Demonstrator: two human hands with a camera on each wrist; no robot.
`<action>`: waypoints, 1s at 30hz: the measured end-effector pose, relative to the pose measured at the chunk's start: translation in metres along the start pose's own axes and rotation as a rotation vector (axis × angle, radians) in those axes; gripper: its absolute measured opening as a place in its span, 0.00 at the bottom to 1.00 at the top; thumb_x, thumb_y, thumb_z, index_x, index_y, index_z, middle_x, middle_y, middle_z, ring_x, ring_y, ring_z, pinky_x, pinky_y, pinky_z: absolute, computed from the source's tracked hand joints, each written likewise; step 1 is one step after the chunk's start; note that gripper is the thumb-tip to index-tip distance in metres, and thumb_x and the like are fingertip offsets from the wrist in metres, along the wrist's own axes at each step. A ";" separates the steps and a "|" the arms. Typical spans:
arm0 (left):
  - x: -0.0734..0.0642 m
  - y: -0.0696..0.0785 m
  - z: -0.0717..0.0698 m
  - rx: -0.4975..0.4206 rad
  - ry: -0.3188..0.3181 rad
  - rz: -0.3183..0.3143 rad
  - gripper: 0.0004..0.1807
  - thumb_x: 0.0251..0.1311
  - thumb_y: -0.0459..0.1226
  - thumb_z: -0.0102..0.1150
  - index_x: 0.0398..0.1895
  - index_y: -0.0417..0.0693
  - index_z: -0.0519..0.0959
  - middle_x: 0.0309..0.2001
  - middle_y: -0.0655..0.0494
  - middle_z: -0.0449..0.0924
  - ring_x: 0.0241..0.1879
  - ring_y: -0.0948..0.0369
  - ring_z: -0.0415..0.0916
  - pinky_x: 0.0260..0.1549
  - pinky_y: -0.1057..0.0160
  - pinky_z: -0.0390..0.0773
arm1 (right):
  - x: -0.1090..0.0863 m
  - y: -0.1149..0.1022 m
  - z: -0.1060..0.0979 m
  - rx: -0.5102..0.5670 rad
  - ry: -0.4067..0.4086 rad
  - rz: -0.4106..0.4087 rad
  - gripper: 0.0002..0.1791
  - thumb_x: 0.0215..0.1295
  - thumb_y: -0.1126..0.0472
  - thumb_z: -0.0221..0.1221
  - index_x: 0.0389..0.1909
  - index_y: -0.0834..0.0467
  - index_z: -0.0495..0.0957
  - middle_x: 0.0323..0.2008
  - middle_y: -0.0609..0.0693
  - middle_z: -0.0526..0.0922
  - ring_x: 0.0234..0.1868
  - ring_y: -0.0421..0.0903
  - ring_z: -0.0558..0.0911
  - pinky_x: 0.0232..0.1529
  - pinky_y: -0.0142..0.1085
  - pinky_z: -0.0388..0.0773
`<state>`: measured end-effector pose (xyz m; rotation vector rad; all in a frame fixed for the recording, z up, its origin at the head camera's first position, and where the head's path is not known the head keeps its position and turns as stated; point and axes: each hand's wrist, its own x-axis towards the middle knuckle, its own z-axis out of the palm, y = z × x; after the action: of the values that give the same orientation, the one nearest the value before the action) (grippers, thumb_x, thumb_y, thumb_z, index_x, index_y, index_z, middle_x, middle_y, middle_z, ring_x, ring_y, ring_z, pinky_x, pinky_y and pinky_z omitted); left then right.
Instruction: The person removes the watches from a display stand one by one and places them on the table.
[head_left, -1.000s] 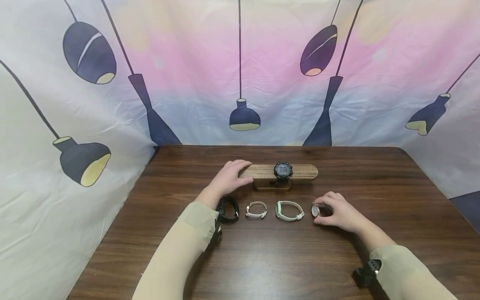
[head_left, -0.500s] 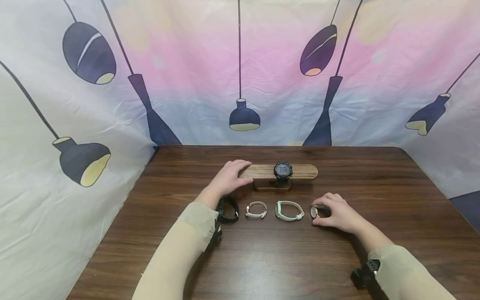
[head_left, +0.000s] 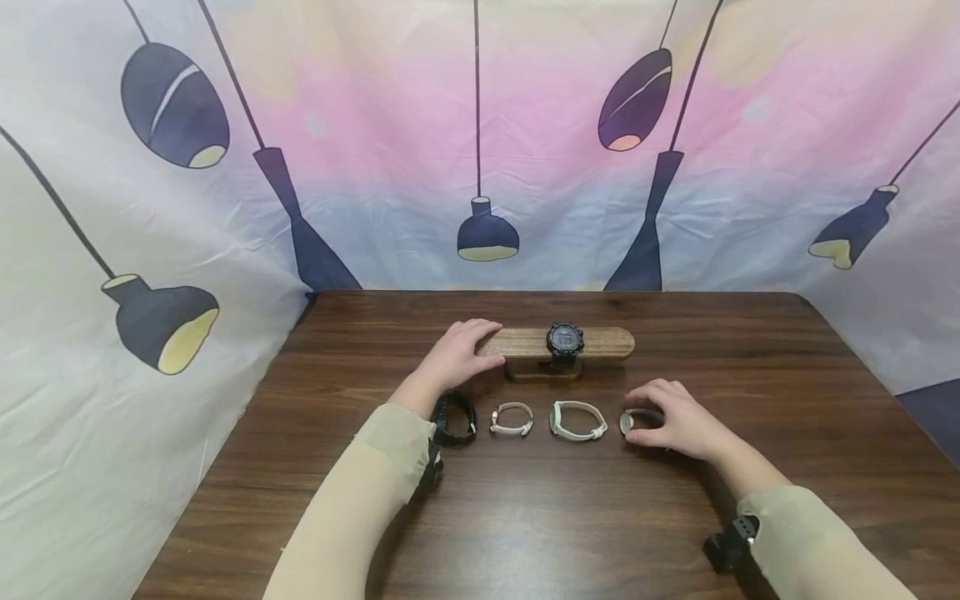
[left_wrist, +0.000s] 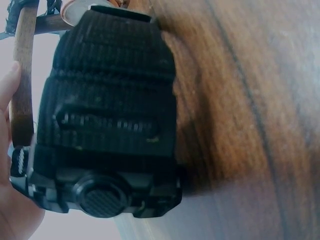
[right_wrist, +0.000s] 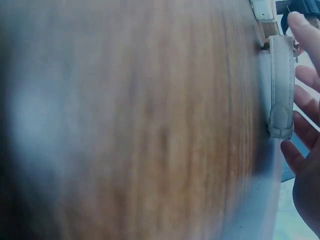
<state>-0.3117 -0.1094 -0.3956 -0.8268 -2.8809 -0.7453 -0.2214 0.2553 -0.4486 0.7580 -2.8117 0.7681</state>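
My left hand (head_left: 452, 357) holds the left end of a wooden watch stand (head_left: 517, 342), fingers over the far side and thumb at the front. Strapped round the stand's bar is a black digital watch (head_left: 565, 338). My right hand (head_left: 681, 422) hovers around a small round-faced watch (head_left: 627, 423) on the table, thumb and forefinger spread apart. In the right wrist view the pale strap (right_wrist: 282, 82) of that watch stands on edge beside the fingers. A mint-green watch (head_left: 555, 418) lies to its left.
Further left stand a small watch with a pale strap (head_left: 513, 418) and a black chunky watch (head_left: 455, 419), which fills much of the left wrist view. All are in a row on the brown wooden table (head_left: 525, 517). A printed cloth (head_left: 390, 167) hangs behind.
The right hand has set the small watch slightly further left, and its thumb and forefinger have parted from it. The left hand stays on the stand.
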 end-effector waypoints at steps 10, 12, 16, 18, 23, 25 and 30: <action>-0.001 -0.002 0.000 -0.004 0.001 -0.003 0.31 0.58 0.51 0.61 0.64 0.51 0.70 0.63 0.54 0.68 0.61 0.52 0.62 0.60 0.53 0.62 | 0.002 -0.002 -0.004 0.010 0.009 0.020 0.29 0.48 0.47 0.70 0.50 0.57 0.77 0.46 0.49 0.75 0.49 0.50 0.67 0.47 0.49 0.67; -0.001 -0.002 0.001 -0.006 0.000 -0.002 0.31 0.58 0.51 0.61 0.64 0.51 0.70 0.63 0.54 0.68 0.61 0.52 0.62 0.59 0.53 0.62 | 0.003 -0.002 -0.006 0.004 0.013 0.022 0.30 0.49 0.46 0.69 0.51 0.58 0.76 0.48 0.51 0.75 0.50 0.52 0.67 0.47 0.51 0.68; -0.001 -0.002 0.001 -0.008 0.000 -0.003 0.31 0.58 0.50 0.62 0.64 0.51 0.70 0.62 0.54 0.68 0.61 0.52 0.62 0.59 0.53 0.62 | 0.007 -0.004 -0.009 0.001 0.037 0.017 0.32 0.50 0.48 0.69 0.53 0.61 0.75 0.49 0.55 0.74 0.51 0.55 0.67 0.49 0.53 0.67; 0.000 -0.002 0.001 -0.005 0.000 -0.003 0.31 0.58 0.50 0.61 0.64 0.51 0.70 0.62 0.54 0.68 0.61 0.53 0.62 0.59 0.53 0.62 | 0.009 -0.004 -0.011 0.000 0.050 0.014 0.32 0.50 0.49 0.69 0.53 0.62 0.75 0.49 0.56 0.74 0.52 0.56 0.67 0.49 0.53 0.66; 0.000 -0.001 0.000 -0.003 -0.001 -0.005 0.31 0.58 0.51 0.61 0.64 0.52 0.70 0.63 0.54 0.68 0.62 0.53 0.61 0.60 0.54 0.62 | 0.014 -0.006 -0.014 0.009 0.069 0.032 0.33 0.51 0.50 0.69 0.55 0.64 0.73 0.50 0.57 0.74 0.50 0.56 0.68 0.48 0.54 0.67; 0.000 -0.001 -0.001 -0.005 -0.004 -0.004 0.31 0.58 0.51 0.61 0.64 0.51 0.70 0.63 0.54 0.68 0.62 0.53 0.61 0.60 0.54 0.62 | 0.015 -0.006 -0.015 0.017 0.070 0.048 0.34 0.52 0.50 0.68 0.56 0.64 0.72 0.51 0.58 0.72 0.51 0.56 0.67 0.47 0.54 0.67; 0.000 0.001 -0.001 -0.006 -0.009 0.000 0.31 0.58 0.50 0.61 0.64 0.51 0.70 0.63 0.54 0.68 0.62 0.53 0.61 0.60 0.54 0.62 | 0.020 -0.007 -0.018 0.025 0.093 0.069 0.33 0.53 0.50 0.68 0.57 0.63 0.72 0.53 0.58 0.71 0.52 0.57 0.67 0.48 0.55 0.67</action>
<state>-0.3116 -0.1095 -0.3939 -0.8333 -2.8882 -0.7523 -0.2350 0.2507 -0.4248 0.6157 -2.7622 0.8288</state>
